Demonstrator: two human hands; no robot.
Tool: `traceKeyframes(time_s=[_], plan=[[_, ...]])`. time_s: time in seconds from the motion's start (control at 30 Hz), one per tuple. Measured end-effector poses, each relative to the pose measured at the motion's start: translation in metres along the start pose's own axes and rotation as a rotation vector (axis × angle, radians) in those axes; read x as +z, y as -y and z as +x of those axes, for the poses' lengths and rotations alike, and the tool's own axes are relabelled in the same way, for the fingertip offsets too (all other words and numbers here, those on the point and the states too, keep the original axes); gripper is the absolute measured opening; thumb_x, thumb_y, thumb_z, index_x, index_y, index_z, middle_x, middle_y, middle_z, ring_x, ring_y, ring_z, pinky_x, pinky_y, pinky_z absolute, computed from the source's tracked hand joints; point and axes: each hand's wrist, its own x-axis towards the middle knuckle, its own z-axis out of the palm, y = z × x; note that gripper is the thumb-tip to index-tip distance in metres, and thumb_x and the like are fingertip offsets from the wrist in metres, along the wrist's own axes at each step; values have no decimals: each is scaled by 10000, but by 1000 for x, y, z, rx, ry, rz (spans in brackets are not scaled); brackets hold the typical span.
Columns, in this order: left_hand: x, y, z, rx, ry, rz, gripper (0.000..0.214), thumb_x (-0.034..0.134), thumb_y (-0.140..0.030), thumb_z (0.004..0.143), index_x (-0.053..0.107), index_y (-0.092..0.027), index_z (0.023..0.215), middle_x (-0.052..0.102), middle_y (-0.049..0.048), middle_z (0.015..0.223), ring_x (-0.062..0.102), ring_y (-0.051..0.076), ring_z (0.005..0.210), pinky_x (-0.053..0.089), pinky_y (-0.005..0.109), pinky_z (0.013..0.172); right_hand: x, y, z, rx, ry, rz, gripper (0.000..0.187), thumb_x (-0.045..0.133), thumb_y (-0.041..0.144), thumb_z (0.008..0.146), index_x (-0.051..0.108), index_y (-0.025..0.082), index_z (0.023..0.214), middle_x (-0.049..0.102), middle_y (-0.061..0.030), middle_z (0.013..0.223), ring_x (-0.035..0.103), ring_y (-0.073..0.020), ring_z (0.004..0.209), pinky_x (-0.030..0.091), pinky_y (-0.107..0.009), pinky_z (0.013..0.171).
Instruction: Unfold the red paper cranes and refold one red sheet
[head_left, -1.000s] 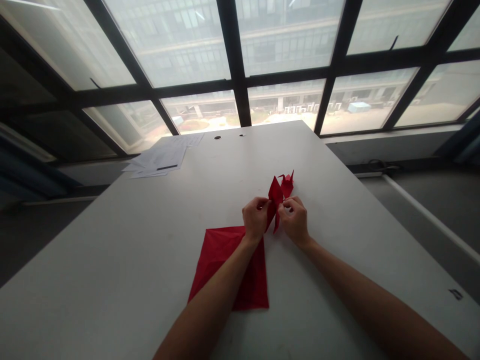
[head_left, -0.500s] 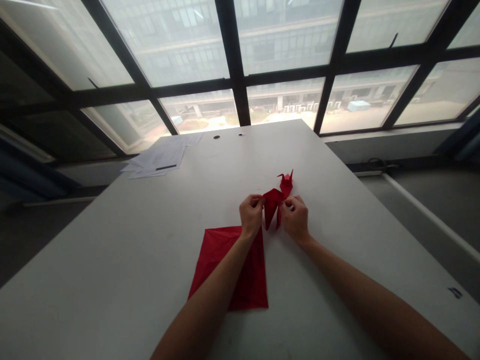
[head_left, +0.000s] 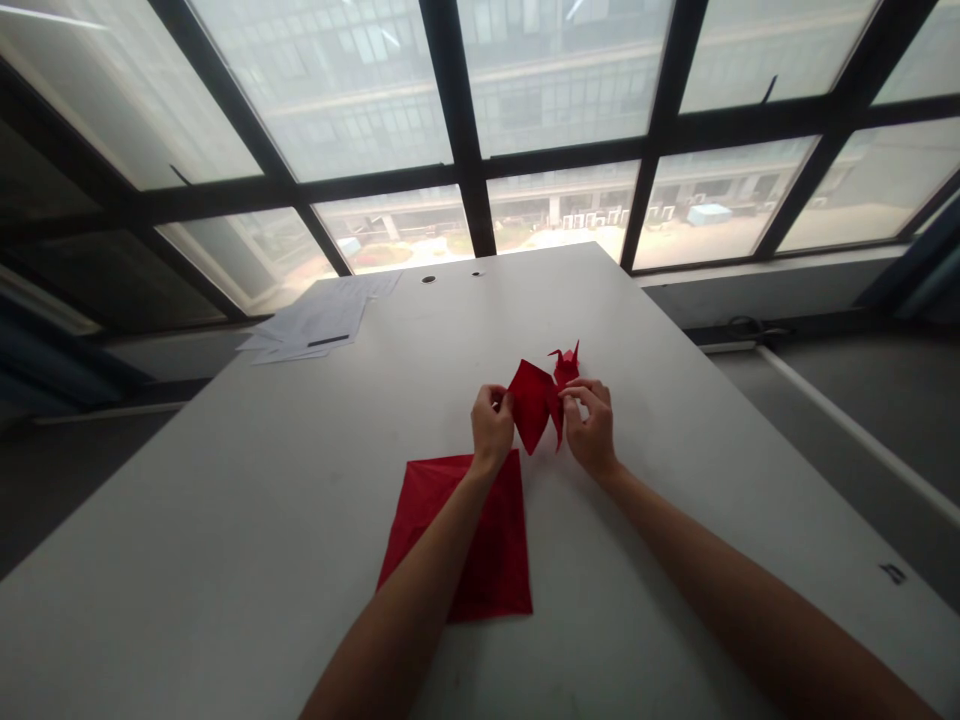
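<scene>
Between my two hands is a partly folded piece of red origami paper [head_left: 531, 405], with a broad diamond-shaped face on its left and a narrow flap on its right. My left hand [head_left: 493, 425] pinches its left corner between thumb and fingers. On the other side, my right hand [head_left: 591, 425] has thumb and fingertips closed on the narrow right part. Just behind them stands a finished red paper crane [head_left: 567, 364], its lower part overlapped by my fingers. A creased square sheet of red paper [head_left: 495, 560] lies flat under my left forearm, which covers part of it.
The white table [head_left: 262, 520] reaches to the windows. At the far left lie loose white papers [head_left: 315, 315] with a dark pen [head_left: 328, 341] on them. A small dark object or mark [head_left: 892, 573] shows near the right edge.
The folded red paper has turned and opened, so its broad left face now shows as a wide diamond. My left hand has shifted slightly left. The view has shifted a little.
</scene>
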Motion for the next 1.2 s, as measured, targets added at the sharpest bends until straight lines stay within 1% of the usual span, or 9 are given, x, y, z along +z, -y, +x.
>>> traceKeyframes(time_s=[0.13, 0.3, 0.43, 0.63, 0.77, 0.97, 1.03, 1.13, 1.2], plan=[[-2, 13, 6, -60, 21, -62, 127, 647, -290, 807, 625, -165, 809, 630, 22, 777, 566, 153, 717, 434, 248, 660, 0, -2, 1, -65, 54, -44, 384, 532, 74, 805, 681, 244, 1114, 627, -80, 1245, 510, -269, 1199, 370, -461, 1025], [-7, 23, 13, -199, 73, -180, 272, 744, -388, 726, 641, -150, 810, 661, 37, 767, 593, 150, 686, 453, 255, 644, 1, -7, -1, -69, 106, -115, 153, 632, 253, 890, 744, 256, 995, 716, -49, 979, 599, -246, 964, 377, -444, 966], [-17, 22, 19, -327, 166, -269, 403, 845, -439, 605, 647, -134, 779, 659, 49, 721, 604, 149, 621, 460, 264, 595, 2, -11, 0, -20, 110, -85, 142, 629, 280, 903, 762, 236, 921, 710, -38, 786, 606, -225, 805, 423, -402, 854], [-39, 21, 29, -470, 194, -291, 428, 881, -381, 557, 647, -127, 809, 634, 40, 674, 554, 110, 526, 391, 230, 499, 4, -12, 0, 165, 84, 148, 168, 651, 324, 859, 741, 183, 866, 723, -62, 804, 630, -209, 725, 482, -330, 686], [-46, 21, 36, -479, 136, -273, 408, 870, -365, 571, 637, -133, 814, 645, 44, 695, 547, 102, 531, 355, 216, 487, 5, -14, 0, 283, 92, 217, 208, 649, 351, 839, 740, 165, 825, 721, -59, 749, 629, -208, 703, 474, -316, 660], [-51, 18, 40, -405, 79, -235, 381, 844, -361, 602, 653, -139, 845, 676, 53, 759, 595, 123, 600, 391, 224, 523, 9, -24, 0, 320, 140, 240, 253, 631, 388, 844, 734, 162, 797, 707, -60, 719, 618, -211, 666, 476, -324, 624], [-51, 19, 39, -385, 68, -225, 380, 834, -378, 613, 649, -140, 844, 674, 51, 755, 604, 129, 603, 412, 233, 536, 10, -23, -1, 294, 156, 227, 250, 658, 392, 829, 730, 167, 911, 713, -70, 797, 632, -225, 721, 497, -344, 667], [-49, 20, 38, -354, 80, -213, 384, 834, -396, 615, 655, -136, 834, 676, 55, 744, 617, 143, 611, 441, 249, 557, 7, -16, -2, 119, 182, 50, 488, 745, 410, 773, 646, 210, 1206, 688, -103, 1074, 618, -275, 960, 486, -420, 841], [-47, 20, 37, -325, 107, -204, 382, 845, -392, 603, 667, -133, 820, 682, 60, 742, 629, 156, 632, 460, 260, 578, 5, -9, -4, 0, 207, -136, 497, 774, 442, 758, 648, 252, 1200, 653, -100, 1172, 568, -302, 1076, 430, -466, 923]])
